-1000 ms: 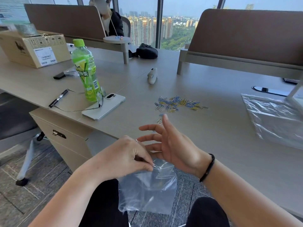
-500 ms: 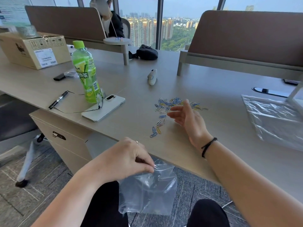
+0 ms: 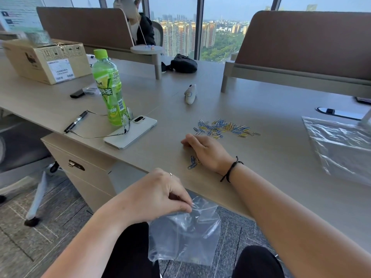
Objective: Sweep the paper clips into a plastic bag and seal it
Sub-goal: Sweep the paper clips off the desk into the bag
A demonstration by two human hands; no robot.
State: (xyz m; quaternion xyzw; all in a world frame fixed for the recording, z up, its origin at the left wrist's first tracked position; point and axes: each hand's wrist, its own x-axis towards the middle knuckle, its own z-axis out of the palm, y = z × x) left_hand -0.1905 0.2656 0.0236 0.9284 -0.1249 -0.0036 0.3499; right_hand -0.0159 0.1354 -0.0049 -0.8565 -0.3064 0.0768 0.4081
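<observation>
scattered blue and yellow wire paper clips lie in a loose heap on the pale wood-grain surface, with a few separate clips nearer the edge, just beside the right hand. the right hand rests palm down on the surface between heap and stray clips, fingers loosely curled; whether they hold anything cannot be told. below the surface edge, the left hand pinches the rim of a small clear plastic bag, which hangs over the lap. a larger crinkled clear plastic sheet lies far right. to the left stand a green tea bottle, a white smartphone, thin-framed glasses and a black pen.
</observation>
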